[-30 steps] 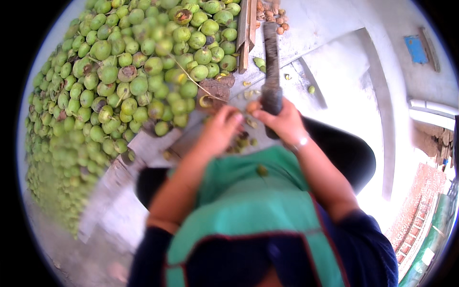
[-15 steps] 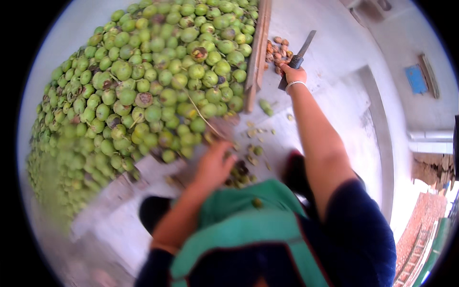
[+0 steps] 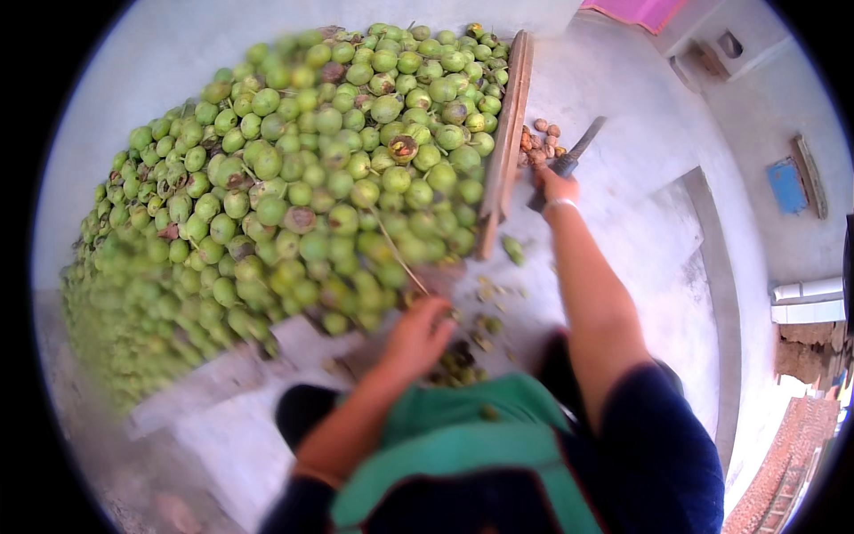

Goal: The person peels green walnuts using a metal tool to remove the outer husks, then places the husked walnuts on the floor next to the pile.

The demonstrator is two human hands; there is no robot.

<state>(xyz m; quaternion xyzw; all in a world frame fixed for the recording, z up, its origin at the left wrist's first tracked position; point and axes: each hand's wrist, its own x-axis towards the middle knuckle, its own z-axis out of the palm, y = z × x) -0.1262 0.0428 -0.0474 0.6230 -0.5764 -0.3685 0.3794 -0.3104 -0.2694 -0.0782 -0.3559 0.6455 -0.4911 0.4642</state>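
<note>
My right hand is stretched forward at the right, its fingers closed round a knife whose dark blade points up and away to the right. Just beyond those fingers lies a small heap of brown walnuts on the floor. My left hand is low in front of me with its fingers curled; what they hold, if anything, is hidden. A thin pale stalk runs from the green-husked nuts down to near its fingertips. Pieces of cut green husk are scattered beside this hand.
A wooden board stands along the right edge of the big green heap. A single green piece lies by its near end. My green apron covers my lap. A blue object is by the right wall.
The view has tilted, so the whole scene sits lower and farther right. My right hand with the knife has come slightly closer to the brown walnuts. My left hand stays near the stalk.
</note>
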